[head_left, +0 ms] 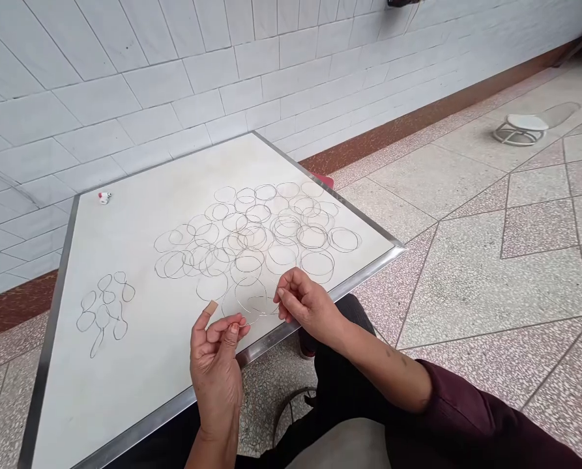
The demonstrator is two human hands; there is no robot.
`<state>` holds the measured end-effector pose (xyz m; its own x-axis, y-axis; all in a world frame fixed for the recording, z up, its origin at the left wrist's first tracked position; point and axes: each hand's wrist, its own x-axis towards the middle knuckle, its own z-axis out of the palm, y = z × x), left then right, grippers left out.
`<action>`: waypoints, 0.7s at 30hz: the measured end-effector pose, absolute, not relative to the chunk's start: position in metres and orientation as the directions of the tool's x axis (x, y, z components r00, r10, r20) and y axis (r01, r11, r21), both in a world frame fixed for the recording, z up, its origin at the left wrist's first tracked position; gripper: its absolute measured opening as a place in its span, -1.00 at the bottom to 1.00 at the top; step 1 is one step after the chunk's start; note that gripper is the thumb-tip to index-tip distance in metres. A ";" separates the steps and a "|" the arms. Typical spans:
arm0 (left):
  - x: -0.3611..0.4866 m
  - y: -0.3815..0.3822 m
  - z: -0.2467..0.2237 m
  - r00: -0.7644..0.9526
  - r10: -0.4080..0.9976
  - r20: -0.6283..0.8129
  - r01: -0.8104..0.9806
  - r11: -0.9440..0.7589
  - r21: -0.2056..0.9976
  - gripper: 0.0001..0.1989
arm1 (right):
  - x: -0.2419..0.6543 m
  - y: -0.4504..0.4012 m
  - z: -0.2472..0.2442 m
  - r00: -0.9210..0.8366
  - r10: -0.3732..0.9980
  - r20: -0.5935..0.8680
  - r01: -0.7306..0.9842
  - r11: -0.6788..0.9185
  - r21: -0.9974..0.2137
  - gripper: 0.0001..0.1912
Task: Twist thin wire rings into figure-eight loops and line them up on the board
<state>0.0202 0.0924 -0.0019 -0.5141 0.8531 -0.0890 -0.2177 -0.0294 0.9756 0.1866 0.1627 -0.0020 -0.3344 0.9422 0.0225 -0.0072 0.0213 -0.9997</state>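
Observation:
My left hand (pixel 218 365) is over the table's near edge, palm turned up, its thumb and forefinger pinched on a thin wire (pixel 257 315). A tan bandage or tape (pixel 213 306) wraps the tip of one of its raised fingers. The wire curves across toward my right hand (pixel 307 305), whose fingers are curled with the thumb against the forefinger. Whether the wire's far end is between those fingertips is too fine to make out. Many thin wire rings (pixel 249 263) lie loose and overlapping on the white table (pixel 139 228) just beyond both hands.
Several smaller twisted wire loops (pixel 102 317) lie at the table's left. A small red-and-white object (pixel 104 197) sits near the far left corner. The table has a metal edge (pixel 369 267) and stands by a tiled wall (pixel 212 78). A white-topped stool (pixel 525 127) is on the floor.

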 end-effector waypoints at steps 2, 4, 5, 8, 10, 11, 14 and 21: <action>0.019 0.089 0.001 -0.509 0.857 -0.079 -0.203 -0.030 0.979 -0.47 | 0.187 0.161 0.001 -0.332 0.943 0.030 -0.018 0.026 -0.999 -0.95; 0.018 0.086 0.003 -0.509 0.859 -0.057 -0.166 -0.033 0.986 -0.47 | 0.188 0.159 0.004 -0.332 0.943 0.029 -0.037 0.017 -0.999 -0.93; 0.018 0.084 0.004 -0.511 0.858 -0.041 -0.135 -0.033 0.990 -0.47 | 0.188 0.159 0.005 -0.335 0.942 0.023 -0.052 0.005 -0.999 -0.92; 0.018 0.079 0.006 -0.528 0.849 0.020 -0.013 -0.031 0.999 -0.48 | 0.187 0.159 0.005 -0.359 0.933 -0.005 -0.134 -0.056 -0.989 -0.86; 0.019 0.079 0.006 -0.541 0.839 0.055 0.043 -0.038 0.998 -0.49 | 0.185 0.161 0.003 -0.364 0.931 -0.019 -0.205 -0.100 -0.974 -0.83; 0.018 0.079 0.006 -0.550 0.832 0.067 0.056 -0.043 0.997 -0.49 | 0.183 0.163 0.001 -0.360 0.933 -0.024 -0.235 -0.115 -0.965 -0.81; 0.015 0.086 0.003 -0.577 0.813 0.076 0.062 -0.049 0.997 -0.52 | 0.177 0.171 -0.006 -0.336 0.941 -0.033 -0.292 -0.137 -0.946 -0.80; -0.008 0.099 0.000 -0.614 0.787 0.065 0.099 -0.005 0.995 -0.53 | 0.155 0.194 -0.018 -0.407 0.905 -0.122 -0.297 -0.258 -0.920 -0.79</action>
